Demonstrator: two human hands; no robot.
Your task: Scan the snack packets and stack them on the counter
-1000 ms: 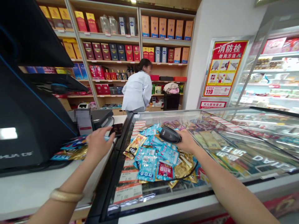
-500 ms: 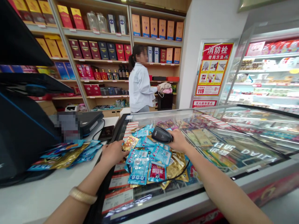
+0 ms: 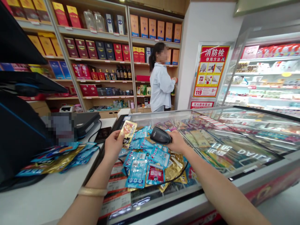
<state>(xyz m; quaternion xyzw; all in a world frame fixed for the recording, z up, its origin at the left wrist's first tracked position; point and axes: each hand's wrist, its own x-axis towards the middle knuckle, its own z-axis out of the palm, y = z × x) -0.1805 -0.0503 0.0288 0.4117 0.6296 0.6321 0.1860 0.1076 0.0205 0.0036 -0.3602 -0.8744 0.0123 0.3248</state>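
My left hand (image 3: 114,143) pinches a gold snack packet (image 3: 128,132) by its lower left side, raised above the left edge of a packet pile. Wrapped in my right hand (image 3: 177,141) is a black handheld scanner (image 3: 160,135), its head pointing left over the pile. Blue packets (image 3: 136,173), a red and blue packet (image 3: 155,174) and gold packets (image 3: 173,168) lie heaped on the glass top of a freezer (image 3: 140,204). The scanner's black cable curves round the front of the heap.
More blue and gold packets (image 3: 61,157) lie on the white counter (image 3: 58,190) at left, beside a dark machine (image 3: 21,131) and a black scale (image 3: 87,122). A person (image 3: 161,82) stands beyond the freezer, before shelves of boxes. A lit fridge (image 3: 269,75) is at right.
My left hand has picked up the gold packet from the pile and tilted it upright. The person behind has moved right. My right hand keeps the scanner over the pile.
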